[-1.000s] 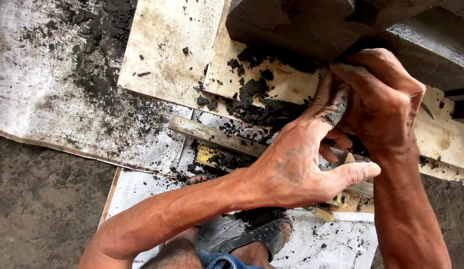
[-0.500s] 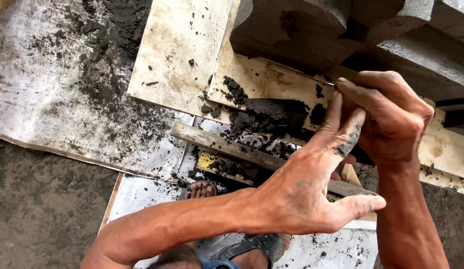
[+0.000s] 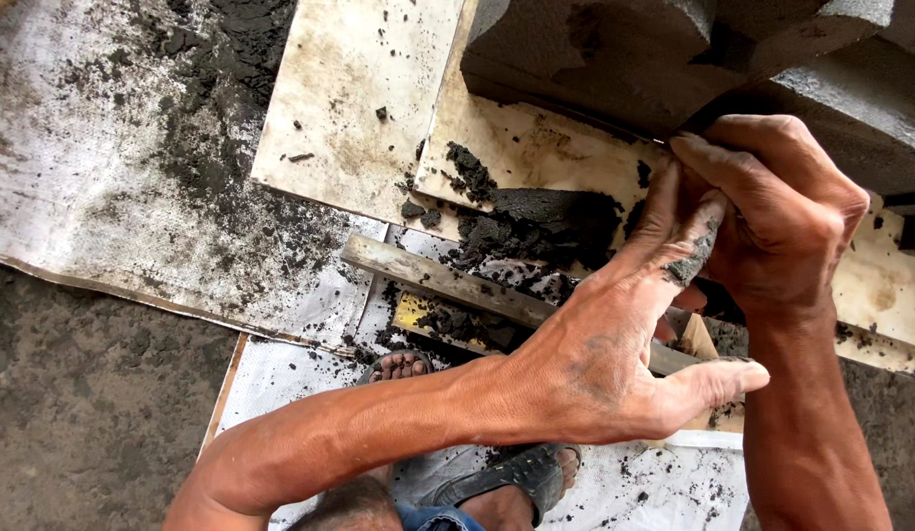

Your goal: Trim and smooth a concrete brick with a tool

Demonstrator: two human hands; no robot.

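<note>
2 bare hands meet under a grey concrete block (image 3: 615, 59): left hand (image 3: 615, 364) spread open, fingertips caked w/ dark wet mortar; right hand (image 3: 772, 216) curled at the block's lower edge, grip unclear. Mortar pile (image 3: 536, 226) on a cream board (image 3: 359, 98), wooden strip (image 3: 438, 280) just below.

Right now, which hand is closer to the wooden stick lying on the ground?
Left. The left hand lies right over the wooden stick, covering its far end. The right hand is higher up, against the grey block.
</note>
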